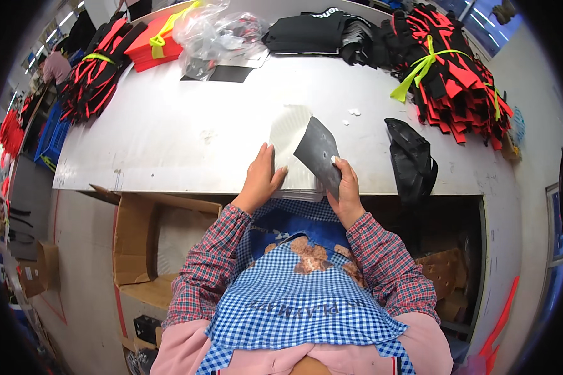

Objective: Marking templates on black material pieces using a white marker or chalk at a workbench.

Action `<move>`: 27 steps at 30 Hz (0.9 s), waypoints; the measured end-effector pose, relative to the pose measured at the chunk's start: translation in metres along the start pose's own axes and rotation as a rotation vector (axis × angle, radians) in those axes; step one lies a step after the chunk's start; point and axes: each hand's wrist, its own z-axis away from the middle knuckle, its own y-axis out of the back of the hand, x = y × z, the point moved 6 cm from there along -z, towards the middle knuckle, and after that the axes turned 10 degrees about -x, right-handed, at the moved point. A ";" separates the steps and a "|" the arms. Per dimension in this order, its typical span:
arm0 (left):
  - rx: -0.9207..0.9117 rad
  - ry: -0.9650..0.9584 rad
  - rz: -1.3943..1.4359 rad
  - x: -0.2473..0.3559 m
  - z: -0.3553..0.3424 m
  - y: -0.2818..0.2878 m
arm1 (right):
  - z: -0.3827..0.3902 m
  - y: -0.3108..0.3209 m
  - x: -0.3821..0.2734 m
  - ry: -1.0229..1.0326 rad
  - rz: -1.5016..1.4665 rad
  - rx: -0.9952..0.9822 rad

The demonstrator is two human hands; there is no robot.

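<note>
At the table's front edge lies a stack of thin whitish translucent sheets (288, 134). My left hand (259, 179) rests along the stack's left side, fingers stretched out and thumb apart, touching it. In my right hand (348, 189) a dark grey-black flat piece (317, 149) is pinched between thumb and fingers. The piece is tilted and covers the right part of the stack; small light marks show on its face. A folded black fabric item with a strap (411, 159) lies right of my right hand, hanging slightly over the edge.
Bundles of black-and-red pieces tied with yellow strips stand at far left (97, 72) and far right (450, 75). Between them are red sheets (149, 47), clear plastic bags (216, 31) and black folded pieces (313, 32). A cardboard box (134, 240) sits below the table at left.
</note>
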 end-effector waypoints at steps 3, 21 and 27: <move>-0.057 0.017 -0.016 0.000 -0.001 -0.001 | 0.003 0.003 -0.011 0.035 -0.012 0.040; -0.079 -0.002 -0.065 -0.004 -0.001 -0.002 | -0.020 0.004 -0.027 0.142 0.260 -0.057; 0.094 0.127 0.424 0.004 -0.004 0.036 | -0.038 -0.010 -0.027 0.132 0.411 -0.196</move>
